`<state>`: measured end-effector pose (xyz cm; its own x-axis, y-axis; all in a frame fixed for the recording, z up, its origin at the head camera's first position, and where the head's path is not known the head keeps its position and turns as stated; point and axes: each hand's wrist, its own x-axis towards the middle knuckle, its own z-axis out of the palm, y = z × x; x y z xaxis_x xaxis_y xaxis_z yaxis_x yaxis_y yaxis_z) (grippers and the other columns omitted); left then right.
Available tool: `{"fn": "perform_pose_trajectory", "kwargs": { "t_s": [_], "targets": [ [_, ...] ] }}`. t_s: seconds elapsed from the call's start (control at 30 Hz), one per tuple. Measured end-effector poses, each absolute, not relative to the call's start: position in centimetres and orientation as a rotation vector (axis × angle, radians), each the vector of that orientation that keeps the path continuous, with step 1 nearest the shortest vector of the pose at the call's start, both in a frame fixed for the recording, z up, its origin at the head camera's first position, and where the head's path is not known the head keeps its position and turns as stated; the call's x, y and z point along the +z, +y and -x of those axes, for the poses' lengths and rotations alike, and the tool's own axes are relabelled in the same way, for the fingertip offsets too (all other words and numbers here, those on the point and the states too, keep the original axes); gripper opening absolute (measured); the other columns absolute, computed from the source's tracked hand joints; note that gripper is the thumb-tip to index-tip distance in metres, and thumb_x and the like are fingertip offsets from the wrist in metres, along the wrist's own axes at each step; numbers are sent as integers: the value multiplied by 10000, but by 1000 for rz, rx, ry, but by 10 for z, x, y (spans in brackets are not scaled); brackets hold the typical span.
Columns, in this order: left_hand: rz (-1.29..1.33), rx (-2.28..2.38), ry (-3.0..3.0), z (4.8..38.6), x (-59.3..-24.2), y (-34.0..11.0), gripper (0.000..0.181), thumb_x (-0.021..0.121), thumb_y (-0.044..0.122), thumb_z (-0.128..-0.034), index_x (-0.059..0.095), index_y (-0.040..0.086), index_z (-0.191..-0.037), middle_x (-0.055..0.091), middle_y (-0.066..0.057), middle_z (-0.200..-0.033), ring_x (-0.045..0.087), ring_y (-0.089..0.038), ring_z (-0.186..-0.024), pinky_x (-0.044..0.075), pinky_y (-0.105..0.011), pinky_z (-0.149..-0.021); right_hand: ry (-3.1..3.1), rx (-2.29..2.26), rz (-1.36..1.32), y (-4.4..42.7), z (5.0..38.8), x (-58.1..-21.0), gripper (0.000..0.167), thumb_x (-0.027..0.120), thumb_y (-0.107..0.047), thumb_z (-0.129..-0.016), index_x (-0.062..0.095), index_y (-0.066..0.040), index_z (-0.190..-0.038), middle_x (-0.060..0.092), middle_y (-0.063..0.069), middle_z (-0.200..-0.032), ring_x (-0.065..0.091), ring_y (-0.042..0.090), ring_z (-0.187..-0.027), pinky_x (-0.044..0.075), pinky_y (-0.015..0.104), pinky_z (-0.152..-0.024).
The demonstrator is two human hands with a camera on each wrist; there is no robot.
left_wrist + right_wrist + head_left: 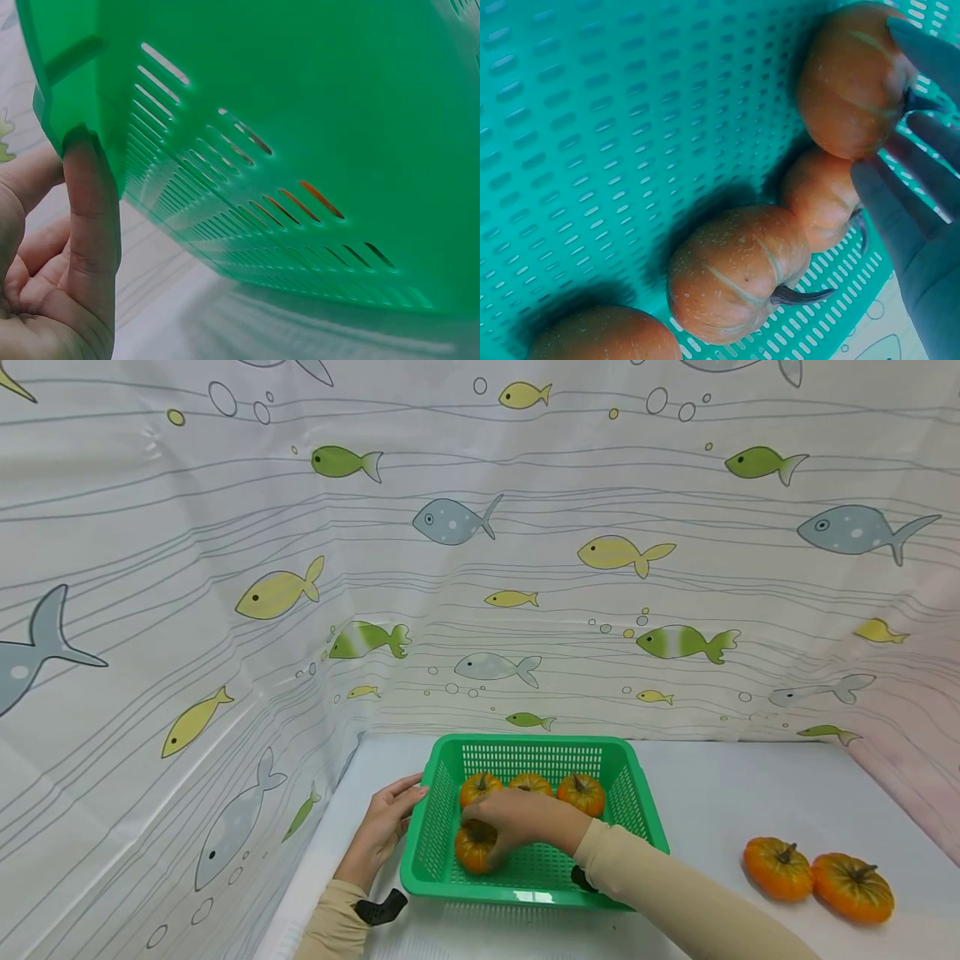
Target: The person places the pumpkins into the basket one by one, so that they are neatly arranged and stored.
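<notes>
A green plastic basket (pixel 537 740) with slotted walls stands on the white table. At its left rim, my left hand (pixel 384 827) holds the edge with its fingertips; in the left wrist view the fingers (pixel 91 217) meet the rim from below. My right hand (pixel 525 817) reaches inside and grips a small orange pumpkin (pixel 474 850) at the front left. In the right wrist view, thumb and fingers lie on either side of the gripped pumpkin (pixel 855 82). Three more pumpkins sit along the back, including one at the right (pixel 582 795); the middle one is partly hidden by the hand.
Two orange pumpkins (pixel 853 888) lie side by side on the table (pixel 705 793), right of the basket. Behind and to the left hangs a white sheet (pixel 570 693) printed with fish. Black straps (pixel 381 908) sit at both wrists.
</notes>
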<state>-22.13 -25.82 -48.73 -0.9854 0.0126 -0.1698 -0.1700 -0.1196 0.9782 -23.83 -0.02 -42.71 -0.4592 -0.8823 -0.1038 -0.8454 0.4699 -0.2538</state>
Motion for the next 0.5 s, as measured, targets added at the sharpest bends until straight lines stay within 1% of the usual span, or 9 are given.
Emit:
{"fn": "perform_pose_trajectory", "kwargs": {
  "t_s": [0.1,0.23,0.43,0.5],
  "targets": [
    [176,2260,1991,221,-487,-258,532,680,134,-1004,504,7,-1489,747,11,-1097,753,-82,-889,647,-237,-760,2495,-253,1495,0,238,-425,546,905,-336,-800,681,-182,-1274,712,-98,-1167,615,3,-943,551,152,-867],
    [159,2265,1981,221,-486,-258,527,670,124,-1008,498,2,-1490,744,8,-1097,756,-84,-889,649,-239,-763,2486,-277,1482,3,238,-421,545,896,-317,-815,678,-164,-1290,713,-75,-1199,629,21,-984,555,159,-892],
    [151,2259,1982,221,-486,-259,545,673,134,-1009,483,-1,-1502,743,12,-1104,753,-78,-896,647,-236,-765,2473,-334,1470,8,239,-417,565,879,-273,-842,661,-120,-1340,697,-6,-1323,664,104,-1128,561,201,-968],
    [156,2261,1977,221,-487,-259,547,676,134,-1007,484,1,-1502,744,16,-1101,752,-78,-895,647,-235,-764,2472,-350,1465,10,239,-415,559,872,-266,-851,659,-115,-1345,689,13,-1350,668,134,-1158,566,217,-973]
  ]
}}
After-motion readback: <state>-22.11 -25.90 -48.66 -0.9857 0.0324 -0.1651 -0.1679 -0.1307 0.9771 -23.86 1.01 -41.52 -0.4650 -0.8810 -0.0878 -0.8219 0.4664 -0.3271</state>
